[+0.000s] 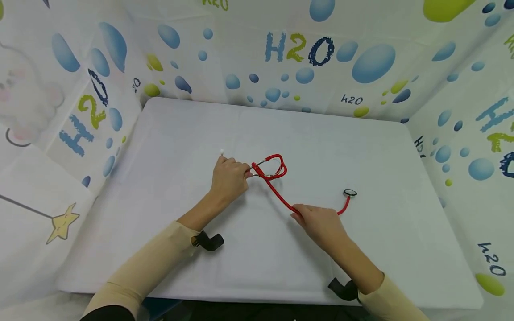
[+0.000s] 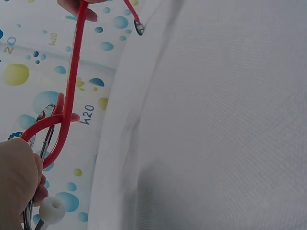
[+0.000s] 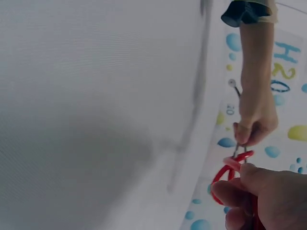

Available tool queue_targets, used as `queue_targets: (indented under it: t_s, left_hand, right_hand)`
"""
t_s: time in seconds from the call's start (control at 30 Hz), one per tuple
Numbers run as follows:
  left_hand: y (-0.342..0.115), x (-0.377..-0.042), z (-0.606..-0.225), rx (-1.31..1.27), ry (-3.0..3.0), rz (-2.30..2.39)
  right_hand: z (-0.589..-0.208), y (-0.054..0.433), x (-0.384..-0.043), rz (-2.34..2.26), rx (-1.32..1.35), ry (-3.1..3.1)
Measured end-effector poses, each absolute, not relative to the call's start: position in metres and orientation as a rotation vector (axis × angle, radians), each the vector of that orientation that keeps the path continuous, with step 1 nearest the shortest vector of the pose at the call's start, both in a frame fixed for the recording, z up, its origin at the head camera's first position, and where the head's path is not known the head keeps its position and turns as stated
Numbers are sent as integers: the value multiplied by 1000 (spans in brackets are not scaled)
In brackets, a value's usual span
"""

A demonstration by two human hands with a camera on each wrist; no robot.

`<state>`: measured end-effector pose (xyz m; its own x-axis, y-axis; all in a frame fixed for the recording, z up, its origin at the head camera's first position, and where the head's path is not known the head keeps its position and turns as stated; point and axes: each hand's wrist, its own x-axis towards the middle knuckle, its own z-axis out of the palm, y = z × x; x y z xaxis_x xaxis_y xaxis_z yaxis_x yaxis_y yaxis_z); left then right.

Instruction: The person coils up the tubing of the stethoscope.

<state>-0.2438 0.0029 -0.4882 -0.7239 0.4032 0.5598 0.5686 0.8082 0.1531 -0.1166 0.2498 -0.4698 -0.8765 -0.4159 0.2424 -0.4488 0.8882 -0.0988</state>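
Observation:
A stethoscope with red tubing [image 1: 277, 192] is held up in both hands over the white table. My left hand [image 1: 230, 177] grips its metal ear tubes, and a white ear tip [image 1: 222, 152] sticks out beyond the knuckles; that ear tip [image 2: 52, 210] is large in the left wrist view. Between the hands the tubing forms a loop [image 1: 283, 166]. My right hand [image 1: 320, 223] pinches the single tube farther down, with thumb and fingers around it. Past the right hand, a short end of tubing rises to the round chest piece [image 1: 350, 193] with a dark rim.
A white-covered table [image 1: 168, 133] lies under the hands. Behind it and at both sides hang white curtains [image 1: 249, 49] printed with blue and green drops and "H2O" lettering. Black straps [image 1: 210, 241] stick out at both wrists.

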Motion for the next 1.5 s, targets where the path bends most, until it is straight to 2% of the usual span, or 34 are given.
queue_targets:
  t_s: [0.6, 1.2, 1.5]
  left_hand:
    - [8, -240, -489, -722, -2530, -395]
    - [3, -235, -491, -863, -2548, -452]
    - [11, -231, -486, -932, -2572, -390]
  right_hand:
    - [-439, 231, -106, 95, 924, -2799]
    - [-415, 252, -110, -18, 822, -2780]
    - [-395, 249, -119, -26, 910, -2668]
